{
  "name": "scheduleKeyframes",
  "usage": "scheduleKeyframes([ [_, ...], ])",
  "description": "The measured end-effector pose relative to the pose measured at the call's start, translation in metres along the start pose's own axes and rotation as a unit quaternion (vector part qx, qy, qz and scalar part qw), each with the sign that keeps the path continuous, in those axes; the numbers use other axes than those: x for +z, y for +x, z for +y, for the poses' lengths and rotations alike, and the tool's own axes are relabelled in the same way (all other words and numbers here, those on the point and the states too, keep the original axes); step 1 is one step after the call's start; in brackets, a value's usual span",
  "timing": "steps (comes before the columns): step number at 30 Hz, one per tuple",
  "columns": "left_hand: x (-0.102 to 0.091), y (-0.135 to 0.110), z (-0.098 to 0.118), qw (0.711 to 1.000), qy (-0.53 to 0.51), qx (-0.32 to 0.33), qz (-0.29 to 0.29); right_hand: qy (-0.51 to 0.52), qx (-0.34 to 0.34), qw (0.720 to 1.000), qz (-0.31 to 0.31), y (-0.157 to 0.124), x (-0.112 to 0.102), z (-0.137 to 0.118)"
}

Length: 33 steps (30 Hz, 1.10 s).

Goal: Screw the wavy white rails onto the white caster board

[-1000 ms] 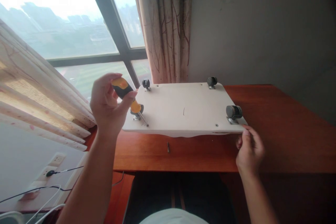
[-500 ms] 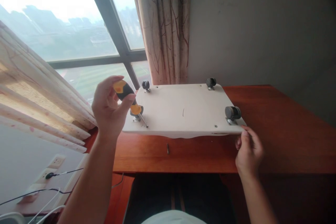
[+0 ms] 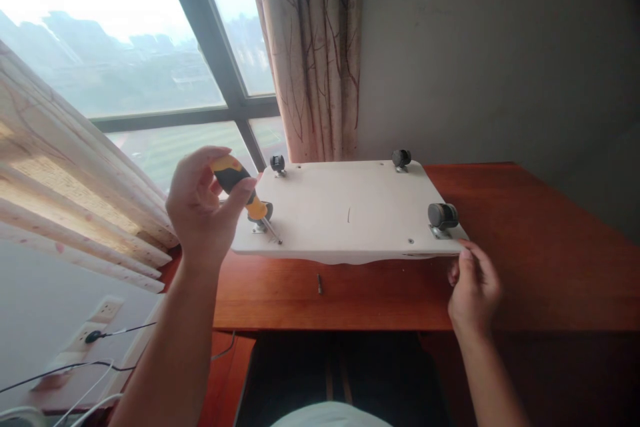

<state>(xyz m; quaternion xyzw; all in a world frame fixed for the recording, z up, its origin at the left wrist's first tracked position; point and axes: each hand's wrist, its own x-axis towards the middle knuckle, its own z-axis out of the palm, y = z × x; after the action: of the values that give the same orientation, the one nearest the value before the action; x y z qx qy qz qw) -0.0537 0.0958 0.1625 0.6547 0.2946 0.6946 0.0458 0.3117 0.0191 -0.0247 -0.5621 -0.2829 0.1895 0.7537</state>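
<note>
A pale wooden board (image 3: 350,210) lies on a reddish-brown desk (image 3: 525,260), with small black caster wheels at its corners: near right (image 3: 442,216), far right (image 3: 401,159), far left (image 3: 277,163). My left hand (image 3: 203,207) is closed round the yellow-and-black handle of a screwdriver (image 3: 240,187), whose tip rests on the board's near-left corner beside another caster. My right hand (image 3: 473,287) grips the board's near-right corner, thumb on top and fingers curled under the edge. A loose screw (image 3: 319,283) lies on the desk in front of the board.
A window with a dark frame (image 3: 220,60) and patterned curtains (image 3: 313,47) stand behind and to the left. A grey wall (image 3: 500,47) runs along the back. Low on the left are a wall socket (image 3: 100,320) and cables.
My left hand and the screwdriver handle have shifted slightly left and tilted; the tip stays at the same spot on the board. My right hand has not moved.
</note>
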Motion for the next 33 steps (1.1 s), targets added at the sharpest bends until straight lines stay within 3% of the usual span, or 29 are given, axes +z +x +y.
scheduleKeyframes([
  [8,-0.002,-0.001,0.006,0.998,0.014,-0.043,-0.043,-0.001,-0.001,1.000,0.006,-0.001,-0.001,0.003],
  [15,-0.002,0.003,0.009,0.995,0.084,-0.048,0.031,-0.003,-0.003,1.000,-0.004,-0.001,0.000,0.002],
  [22,-0.007,0.002,0.005,0.998,0.007,-0.037,-0.059,-0.005,-0.011,1.000,-0.010,-0.001,-0.001,0.001],
  [29,-0.007,0.005,0.008,0.996,0.078,-0.034,-0.009,-0.015,-0.004,1.000,-0.006,-0.001,0.000,-0.001],
  [33,-0.003,0.003,0.013,0.997,0.038,-0.047,-0.050,-0.002,-0.006,1.000,-0.006,-0.002,0.001,-0.004],
])
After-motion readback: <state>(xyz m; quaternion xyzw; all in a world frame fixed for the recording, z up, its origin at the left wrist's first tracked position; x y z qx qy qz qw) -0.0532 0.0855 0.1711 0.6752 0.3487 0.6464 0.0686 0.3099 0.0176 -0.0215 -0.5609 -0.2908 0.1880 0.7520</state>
